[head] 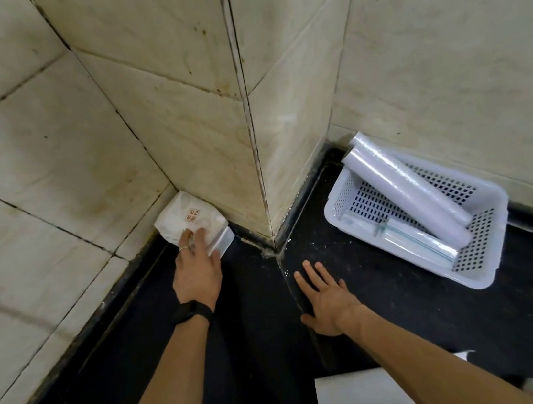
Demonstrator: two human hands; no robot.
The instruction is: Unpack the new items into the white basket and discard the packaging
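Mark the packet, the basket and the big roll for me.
packet (188, 213): head view, on its printed top face.
basket (477, 242): head view, on its perforated end wall.
big roll (406, 190): head view, on the middle of its side.

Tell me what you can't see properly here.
Head view:
- White packet: left hand covers its near part; red print too small to read.
- Left hand: gripping or only touching, unclear.
- White basket floor: partly under the rolls.
- White thing, bottom edge: cut off by frame and right forearm.
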